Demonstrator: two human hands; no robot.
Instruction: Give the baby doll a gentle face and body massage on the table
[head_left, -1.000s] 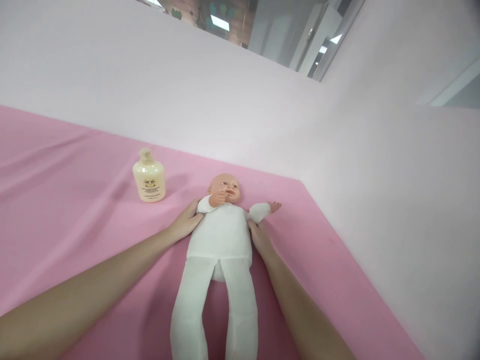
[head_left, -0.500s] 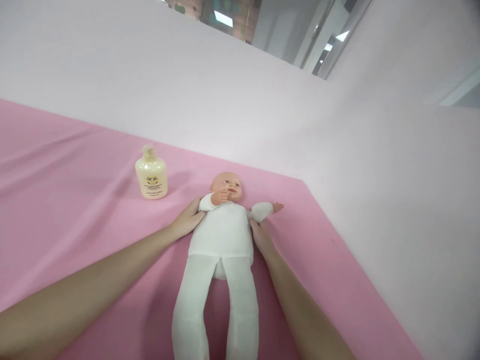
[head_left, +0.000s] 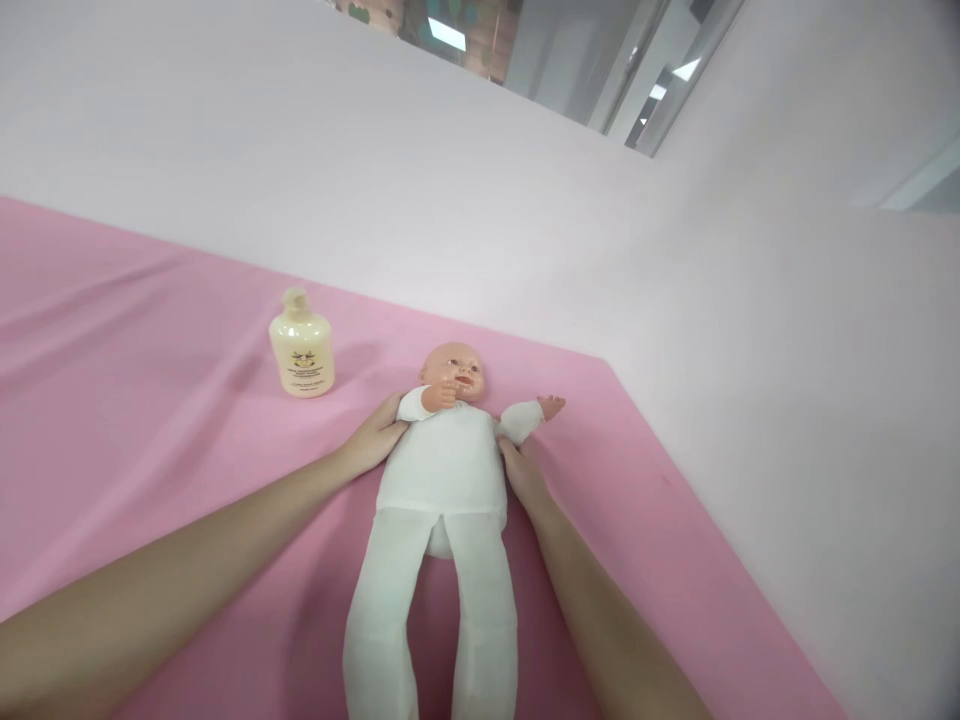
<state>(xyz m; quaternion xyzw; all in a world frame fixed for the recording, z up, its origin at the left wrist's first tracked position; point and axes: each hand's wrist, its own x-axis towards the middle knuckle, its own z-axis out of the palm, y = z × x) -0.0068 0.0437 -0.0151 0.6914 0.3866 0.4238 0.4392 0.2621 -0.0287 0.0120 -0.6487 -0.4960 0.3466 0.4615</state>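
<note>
A baby doll (head_left: 444, 465) with a white cloth body lies face up, its head towards the wall and its legs towards me. My left hand (head_left: 377, 432) grips the doll's side under the arm at the left, thumb in front and fingers partly hidden behind it. At the opposite armpit, my right hand (head_left: 523, 473) holds the other side, most of its fingers out of sight. One doll hand rests by its mouth; the other arm sticks out to the right. Left of the doll's head stands a pale yellow pump bottle (head_left: 303, 350), upright.
Pink cloth (head_left: 187, 420) covers the surface under the doll, with creases at the left. A white wall (head_left: 465, 220) rises behind and along the right side. Above it is a window (head_left: 577, 60) with lights showing in it.
Almost nothing differs. The doll's outstretched hand at the right has shifted slightly up and inward; both my hands keep their hold.
</note>
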